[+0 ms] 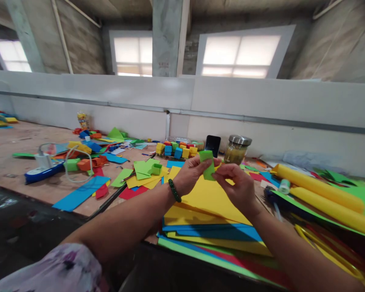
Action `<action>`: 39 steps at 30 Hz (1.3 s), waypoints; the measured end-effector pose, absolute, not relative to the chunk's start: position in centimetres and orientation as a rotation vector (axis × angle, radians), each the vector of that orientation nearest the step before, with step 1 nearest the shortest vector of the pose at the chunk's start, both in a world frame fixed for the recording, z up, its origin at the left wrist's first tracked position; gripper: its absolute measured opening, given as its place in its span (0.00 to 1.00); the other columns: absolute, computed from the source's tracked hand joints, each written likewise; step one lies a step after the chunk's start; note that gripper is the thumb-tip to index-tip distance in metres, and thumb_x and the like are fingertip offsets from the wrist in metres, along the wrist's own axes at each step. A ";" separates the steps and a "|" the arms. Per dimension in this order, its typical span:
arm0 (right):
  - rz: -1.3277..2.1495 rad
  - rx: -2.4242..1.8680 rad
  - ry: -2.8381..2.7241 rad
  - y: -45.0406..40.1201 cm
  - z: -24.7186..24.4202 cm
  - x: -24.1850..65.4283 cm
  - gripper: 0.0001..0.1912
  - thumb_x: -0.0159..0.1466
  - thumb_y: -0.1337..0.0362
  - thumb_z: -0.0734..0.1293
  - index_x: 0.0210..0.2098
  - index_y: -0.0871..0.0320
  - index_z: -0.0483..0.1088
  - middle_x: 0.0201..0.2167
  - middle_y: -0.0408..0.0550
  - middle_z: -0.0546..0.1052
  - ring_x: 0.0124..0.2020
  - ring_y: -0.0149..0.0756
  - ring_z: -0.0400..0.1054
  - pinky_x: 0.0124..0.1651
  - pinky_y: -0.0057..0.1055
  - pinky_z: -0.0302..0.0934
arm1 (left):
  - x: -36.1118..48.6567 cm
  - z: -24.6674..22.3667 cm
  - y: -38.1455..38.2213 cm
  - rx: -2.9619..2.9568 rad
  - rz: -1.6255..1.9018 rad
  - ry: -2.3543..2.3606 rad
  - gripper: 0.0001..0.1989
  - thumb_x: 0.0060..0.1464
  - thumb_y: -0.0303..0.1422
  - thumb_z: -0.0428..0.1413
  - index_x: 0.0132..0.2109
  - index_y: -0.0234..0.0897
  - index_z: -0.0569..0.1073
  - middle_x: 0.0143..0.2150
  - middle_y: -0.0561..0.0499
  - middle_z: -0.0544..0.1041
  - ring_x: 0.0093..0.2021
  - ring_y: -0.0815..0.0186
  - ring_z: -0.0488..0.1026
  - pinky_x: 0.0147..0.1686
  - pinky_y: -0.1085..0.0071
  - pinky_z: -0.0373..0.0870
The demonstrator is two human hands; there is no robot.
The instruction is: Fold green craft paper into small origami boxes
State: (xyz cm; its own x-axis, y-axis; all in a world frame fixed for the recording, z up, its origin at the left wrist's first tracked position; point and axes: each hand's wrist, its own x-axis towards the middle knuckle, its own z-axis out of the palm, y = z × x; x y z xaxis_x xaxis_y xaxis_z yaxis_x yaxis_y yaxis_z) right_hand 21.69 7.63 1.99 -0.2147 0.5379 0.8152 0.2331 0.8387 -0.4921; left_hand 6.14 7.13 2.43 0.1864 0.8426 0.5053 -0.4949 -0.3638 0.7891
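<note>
The left hand (187, 176) pinched a green piece (208, 172) between thumb and fingers, and the right hand (239, 186) seemed to pinch its lower right edge. Uneven pressure between the two could have creased it; a slackened pinch could have dropped it. The piece stood between both hands' fingertips, above yellow sheets (197, 200) stacked at the desk's (15, 140) front edge. Small coloured cubes (178, 153) sat beyond, toward the back edge.
</note>
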 end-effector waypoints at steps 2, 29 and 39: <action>0.228 -0.552 -1.878 7.5 2.2 22.0 0.04 0.58 0.66 0.69 0.31 0.56 0.69 0.26 0.44 0.75 0.27 0.32 0.70 0.32 0.31 0.69 | 6.1 2.6 6.9 1.418 1.476 0.408 0.18 0.51 0.45 0.61 0.39 0.32 0.78 0.39 0.45 0.79 0.39 0.66 0.73 0.42 0.68 0.66; 0.371 -0.556 -1.947 6.4 5.5 24.1 0.07 0.60 0.64 0.69 0.38 0.53 0.76 0.30 0.44 0.78 0.28 0.32 0.72 0.30 0.30 0.70 | 6.4 2.7 5.5 1.519 1.021 0.350 0.19 0.47 0.44 0.64 0.33 0.31 0.71 0.29 0.50 0.74 0.28 0.70 0.73 0.30 0.73 0.68; 0.549 -0.630 -1.719 7.4 5.6 24.3 0.09 0.55 0.61 0.73 0.34 0.56 0.76 0.27 0.44 0.79 0.28 0.32 0.74 0.33 0.29 0.71 | 5.6 0.9 7.1 1.318 0.711 0.427 0.20 0.45 0.41 0.66 0.39 0.29 0.75 0.38 0.41 0.80 0.39 0.60 0.79 0.47 0.62 0.70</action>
